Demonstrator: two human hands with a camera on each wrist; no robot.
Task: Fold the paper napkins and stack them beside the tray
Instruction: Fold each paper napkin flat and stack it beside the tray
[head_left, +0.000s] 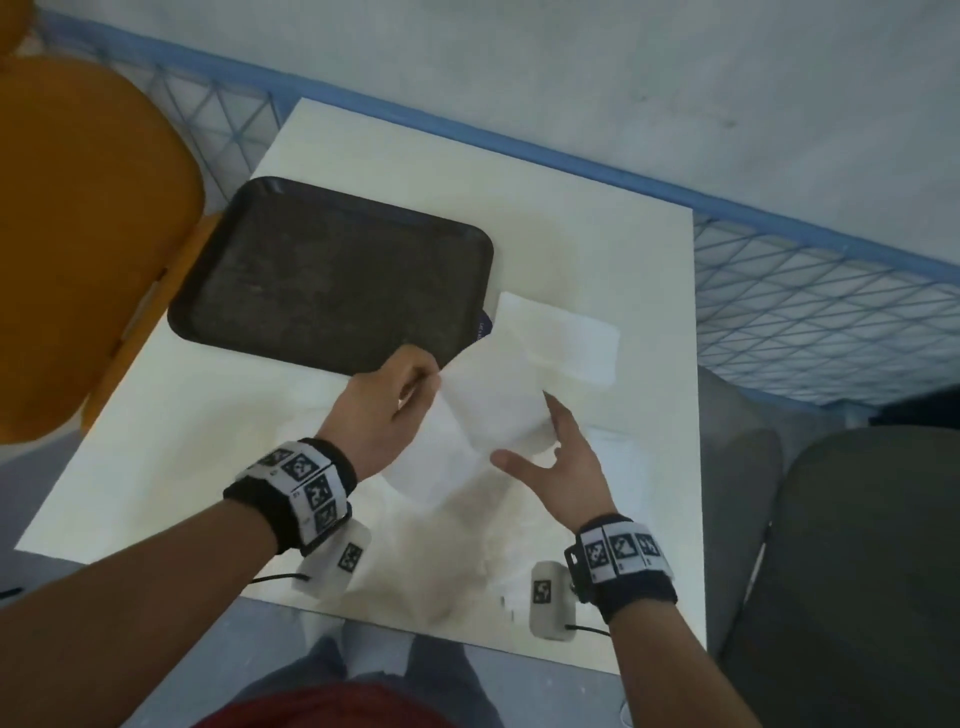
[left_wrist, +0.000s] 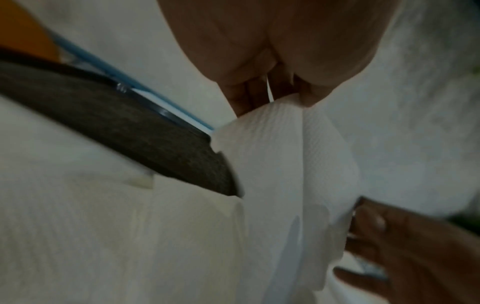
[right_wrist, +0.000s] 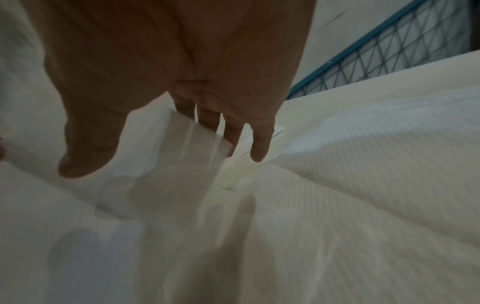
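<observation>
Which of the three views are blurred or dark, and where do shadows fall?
Head view: bright, edges bent by the wide lens, napkin slightly smeared. Left wrist view: dim, tray blurred. Right wrist view: dim, soft finger shadows under the right hand.

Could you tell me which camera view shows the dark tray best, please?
The head view: the whole tray is visible on the white table, with its rim and all corners. The left wrist view catches only a blurred slice of its edge beside the napkin. The right wrist view shows none of it.
</observation>
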